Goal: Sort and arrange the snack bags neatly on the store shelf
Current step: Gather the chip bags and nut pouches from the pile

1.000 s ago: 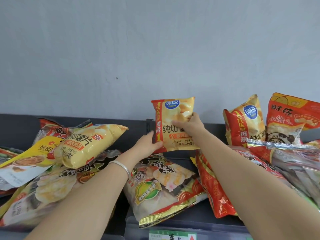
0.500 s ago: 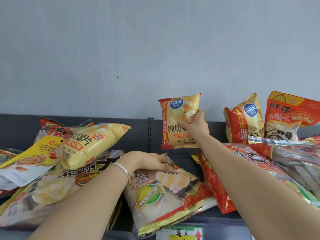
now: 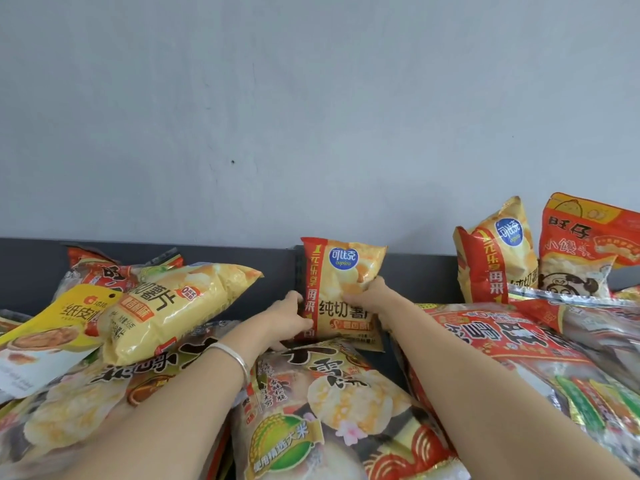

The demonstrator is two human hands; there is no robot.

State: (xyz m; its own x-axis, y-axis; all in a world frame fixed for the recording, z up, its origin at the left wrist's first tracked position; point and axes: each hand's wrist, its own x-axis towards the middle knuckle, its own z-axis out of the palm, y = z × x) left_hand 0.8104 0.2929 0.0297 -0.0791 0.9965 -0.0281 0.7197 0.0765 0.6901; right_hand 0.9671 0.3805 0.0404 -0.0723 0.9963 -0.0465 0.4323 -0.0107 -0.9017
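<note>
— Fingers on L hand?
— Curled round chip bag, red L edge.
— R hand?
— Gripping same bag, R side, thumb in front.
— Bag where?
— Upright, just in front of dark back panel, at its middle seam.
— Others?
— Yellow bag tilted before panel's L part; second chip bag leaning at panel's R part; rice cracker bag flat, fwd of panel's middle.

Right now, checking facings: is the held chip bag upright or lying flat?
Upright: the chip bag stands logo-up, its text reading level, left hand and right hand gripping its sides.
</note>
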